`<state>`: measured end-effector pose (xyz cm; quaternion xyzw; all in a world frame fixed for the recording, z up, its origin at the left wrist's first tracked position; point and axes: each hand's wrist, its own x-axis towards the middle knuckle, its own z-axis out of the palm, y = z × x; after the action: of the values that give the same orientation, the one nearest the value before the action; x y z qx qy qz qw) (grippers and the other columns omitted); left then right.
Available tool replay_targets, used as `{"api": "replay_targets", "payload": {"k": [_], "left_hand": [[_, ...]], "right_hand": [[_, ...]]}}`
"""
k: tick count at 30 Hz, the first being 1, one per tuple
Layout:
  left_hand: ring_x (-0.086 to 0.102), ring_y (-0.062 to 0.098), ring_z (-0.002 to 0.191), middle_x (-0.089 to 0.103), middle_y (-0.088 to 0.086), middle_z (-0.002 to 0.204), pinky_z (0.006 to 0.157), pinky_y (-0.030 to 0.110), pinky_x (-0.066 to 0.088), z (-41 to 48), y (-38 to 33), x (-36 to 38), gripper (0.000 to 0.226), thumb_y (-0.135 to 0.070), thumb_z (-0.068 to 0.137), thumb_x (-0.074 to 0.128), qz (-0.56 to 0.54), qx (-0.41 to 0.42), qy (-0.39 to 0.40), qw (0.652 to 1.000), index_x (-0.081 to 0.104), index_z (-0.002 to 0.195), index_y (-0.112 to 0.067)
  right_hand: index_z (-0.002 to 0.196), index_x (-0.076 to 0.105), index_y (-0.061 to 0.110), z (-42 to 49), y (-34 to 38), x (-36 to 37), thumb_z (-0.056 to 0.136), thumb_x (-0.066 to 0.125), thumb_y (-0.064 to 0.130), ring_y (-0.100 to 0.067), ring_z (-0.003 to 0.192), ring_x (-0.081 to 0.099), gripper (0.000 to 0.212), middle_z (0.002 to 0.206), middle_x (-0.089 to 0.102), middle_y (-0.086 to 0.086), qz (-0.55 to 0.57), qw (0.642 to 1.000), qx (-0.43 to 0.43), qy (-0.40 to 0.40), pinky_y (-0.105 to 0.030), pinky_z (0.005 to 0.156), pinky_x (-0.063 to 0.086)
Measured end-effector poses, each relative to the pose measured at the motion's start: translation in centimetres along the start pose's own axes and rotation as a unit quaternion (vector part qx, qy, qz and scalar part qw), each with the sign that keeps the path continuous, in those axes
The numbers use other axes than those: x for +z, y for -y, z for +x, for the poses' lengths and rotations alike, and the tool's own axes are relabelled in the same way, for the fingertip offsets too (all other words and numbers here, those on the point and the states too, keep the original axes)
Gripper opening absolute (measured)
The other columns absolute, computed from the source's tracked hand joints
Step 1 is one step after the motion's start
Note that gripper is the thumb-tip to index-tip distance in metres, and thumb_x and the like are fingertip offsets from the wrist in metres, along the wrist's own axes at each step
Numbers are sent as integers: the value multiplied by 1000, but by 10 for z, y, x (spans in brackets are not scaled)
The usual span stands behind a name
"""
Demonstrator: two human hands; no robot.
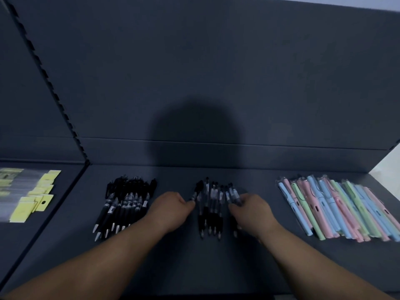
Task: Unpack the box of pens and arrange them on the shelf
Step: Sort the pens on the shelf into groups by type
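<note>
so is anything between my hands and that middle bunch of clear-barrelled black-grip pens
Nothing visible. The left hand touches the bunch of clear-barrelled black-grip pens at its left edge, the right hand at its right edge.

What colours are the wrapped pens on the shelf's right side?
The wrapped pens are pastel blue, pink and green; head view.

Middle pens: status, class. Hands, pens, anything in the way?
Hands: left hand and right hand curled on the middle pens, one each side. Pens in a row on the shelf. Clear: black pens, pastel pens lie off to the sides.
</note>
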<state>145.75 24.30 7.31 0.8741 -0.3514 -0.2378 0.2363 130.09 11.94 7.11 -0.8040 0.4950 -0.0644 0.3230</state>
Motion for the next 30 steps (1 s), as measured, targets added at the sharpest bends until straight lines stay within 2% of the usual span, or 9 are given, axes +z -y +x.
{"api": "replay_targets", "payload": {"k": [3,6,11,14,17,20,23,26,30], "left_hand": [[56,10,68,58,-9,61,59,20,36,-1,0,6,32,-45,88,56,35,5,7,999,59,66,-21],[56,11,69,58,-11,67,64,19,38,0,2,9,27,-42,89,56,31,17,-13,999,57,69,-24],[67,23,69,65,3,71,72,35,57,-1,2,14,22,-33,89,60,-69,-8,-29,997,55,75,-17],[67,21,65,69,8,72,72,35,58,0,-1,16,19,-30,90,60,-92,-27,-26,995,59,82,-13],[62,20,67,69,13,83,69,32,54,-1,-6,20,21,-29,89,60,-97,-20,-22,995,64,90,-8],[62,24,75,69,11,89,71,31,52,2,-10,21,22,-31,90,59,-82,-9,-57,995,64,93,-9],[64,24,82,68,5,90,72,27,49,7,-15,19,19,-33,91,57,-66,-5,-76,995,62,95,-15],[64,23,85,68,4,93,75,27,49,8,-19,24,20,-34,90,58,-71,0,-65,995,62,97,-15],[64,22,82,67,1,86,73,26,49,-4,-11,19,19,-34,89,60,-95,-13,-98,991,65,94,-16]], "right_hand": [[98,52,16,1,-3,-5,86,60,32,-21,93,59,21,94,63,-3,-59,997,-46,-32,-16,65,31],[107,58,15,2,-11,-10,85,60,26,-22,103,58,25,109,63,-6,-97,990,-87,-50,-16,71,31],[104,68,17,3,-18,-6,82,59,15,-17,100,61,23,102,70,-1,-48,989,-138,-28,-17,82,41],[101,68,20,6,-18,-4,82,62,17,-13,93,62,20,92,71,2,-16,986,-162,-24,-8,71,37],[97,66,15,12,-22,-3,82,60,15,-15,86,59,16,91,67,-3,-29,983,-176,-50,-16,71,39],[94,64,12,18,-28,-1,82,59,13,-11,73,47,13,89,56,-4,-35,980,-183,-70,-15,64,29],[86,61,12,20,-29,3,83,59,15,-14,77,48,4,87,54,-5,-31,979,-187,-70,-14,64,26],[97,66,14,19,-29,6,86,62,22,-7,76,46,15,92,57,-2,-21,980,-188,-68,-10,65,29],[112,62,27,11,-21,3,87,61,38,-5,78,48,28,110,52,4,-31,976,-190,-100,-19,71,36]]}}
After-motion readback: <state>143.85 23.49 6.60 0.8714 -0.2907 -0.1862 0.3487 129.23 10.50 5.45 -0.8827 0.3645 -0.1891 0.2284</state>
